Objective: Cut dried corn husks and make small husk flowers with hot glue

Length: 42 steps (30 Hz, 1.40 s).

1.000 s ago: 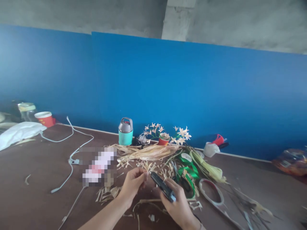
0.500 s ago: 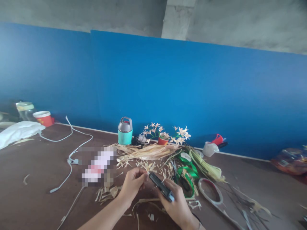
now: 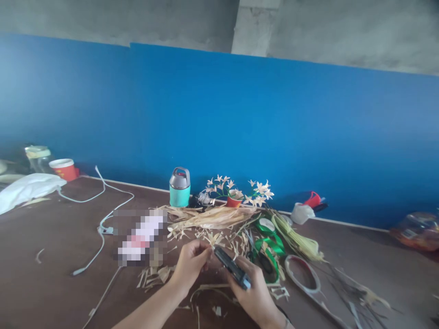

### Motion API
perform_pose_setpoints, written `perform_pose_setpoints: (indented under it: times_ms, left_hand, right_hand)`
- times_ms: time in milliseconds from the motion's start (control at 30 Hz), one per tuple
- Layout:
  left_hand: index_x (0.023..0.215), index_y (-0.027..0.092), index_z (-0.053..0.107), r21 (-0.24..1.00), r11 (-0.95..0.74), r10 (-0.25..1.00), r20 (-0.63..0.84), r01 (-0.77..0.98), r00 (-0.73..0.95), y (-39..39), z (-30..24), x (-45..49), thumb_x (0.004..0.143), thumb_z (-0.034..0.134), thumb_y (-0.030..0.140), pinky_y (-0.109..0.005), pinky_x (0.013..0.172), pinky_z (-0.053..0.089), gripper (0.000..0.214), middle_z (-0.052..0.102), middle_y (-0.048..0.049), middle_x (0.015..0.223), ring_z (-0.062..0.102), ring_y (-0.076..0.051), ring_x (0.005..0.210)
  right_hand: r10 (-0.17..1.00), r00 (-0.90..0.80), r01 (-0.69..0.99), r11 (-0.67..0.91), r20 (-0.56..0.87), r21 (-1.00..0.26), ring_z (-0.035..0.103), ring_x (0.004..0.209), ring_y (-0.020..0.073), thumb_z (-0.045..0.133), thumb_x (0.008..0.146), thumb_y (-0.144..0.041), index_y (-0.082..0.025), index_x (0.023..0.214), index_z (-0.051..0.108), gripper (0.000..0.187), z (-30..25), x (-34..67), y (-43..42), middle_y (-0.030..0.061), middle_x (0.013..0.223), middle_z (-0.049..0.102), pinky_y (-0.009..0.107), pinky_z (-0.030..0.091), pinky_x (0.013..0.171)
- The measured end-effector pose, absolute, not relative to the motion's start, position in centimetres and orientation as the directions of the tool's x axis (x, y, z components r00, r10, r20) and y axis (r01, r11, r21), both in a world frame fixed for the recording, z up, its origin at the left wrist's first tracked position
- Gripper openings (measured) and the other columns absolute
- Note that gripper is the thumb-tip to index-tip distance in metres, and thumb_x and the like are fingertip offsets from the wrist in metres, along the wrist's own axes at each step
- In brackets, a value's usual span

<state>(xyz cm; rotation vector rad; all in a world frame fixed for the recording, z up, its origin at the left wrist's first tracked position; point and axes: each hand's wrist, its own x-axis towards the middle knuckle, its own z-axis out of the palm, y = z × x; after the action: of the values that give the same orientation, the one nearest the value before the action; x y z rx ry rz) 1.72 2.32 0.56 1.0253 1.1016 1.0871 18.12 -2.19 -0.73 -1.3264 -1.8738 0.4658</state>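
Note:
My left hand point(image 3: 192, 262) is closed in a pinch above the brown table. A small pale dried-husk flower point(image 3: 214, 238) shows at its fingertips, its lower end mostly hidden by the fingers. My right hand point(image 3: 252, 288) is wrapped round a black glue gun point(image 3: 231, 267), whose tip points up and left, close to the left fingertips. Husk scraps point(image 3: 156, 276) lie around both hands. Just beyond them is a pile of long dried husks point(image 3: 216, 216). Green ribbon point(image 3: 274, 246) lies right of the glue gun.
A teal-and-grey container point(image 3: 179, 194) and a red pot of husk flowers point(image 3: 234, 199) stand by the blue partition point(image 3: 240, 114). To the right lie a green stem bundle point(image 3: 300, 237) and a tape roll point(image 3: 291, 274). White cables point(image 3: 99, 242) trail at left, near a pixelated object point(image 3: 140, 237).
The whole view has shifted very slightly. Both hands keep the same pose, with the glue gun's tip still near the left fingertips.

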Motion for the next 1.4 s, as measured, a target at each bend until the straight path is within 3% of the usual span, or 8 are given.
perform_pose_setpoints:
  times_ms: [1267, 1400]
  left_hand:
    - [0.059, 0.014, 0.057, 0.981, 0.145, 0.985, -0.131, -0.130, 0.113, 2.19, 0.75, 1.66, 0.063, 0.061, 0.026, -0.019, 0.041, 0.031, 0.013, 0.049, 0.0065, 0.044, 0.042, -0.007, 0.038]
    - [0.059, 0.014, 0.057, 0.980, 0.143, 0.985, -0.128, -0.135, 0.113, 2.26, 0.65, 1.70, 0.063, 0.062, 0.028, -0.019, 0.040, 0.031, 0.015, 0.049, 0.0064, 0.044, 0.042, -0.007, 0.038]
  right_hand:
    - [0.907, -0.153, 0.642, 0.393, 0.391, -0.659, 0.063, 0.082, 0.0216, 0.052, 0.075, -0.017, -0.018, 0.087, 0.065, 0.018, -0.52, 18.13, -2.18, 0.0092, 0.088, 0.068, 0.030, 0.050, 0.077]
    - [0.917, -0.148, 0.668, 0.369, 0.371, -0.646, 0.063, 0.074, 0.0202, 0.053, 0.074, -0.017, -0.018, 0.078, 0.064, 0.011, -0.53, 18.19, -2.27, 0.0076, 0.078, 0.067, 0.029, 0.050, 0.075]
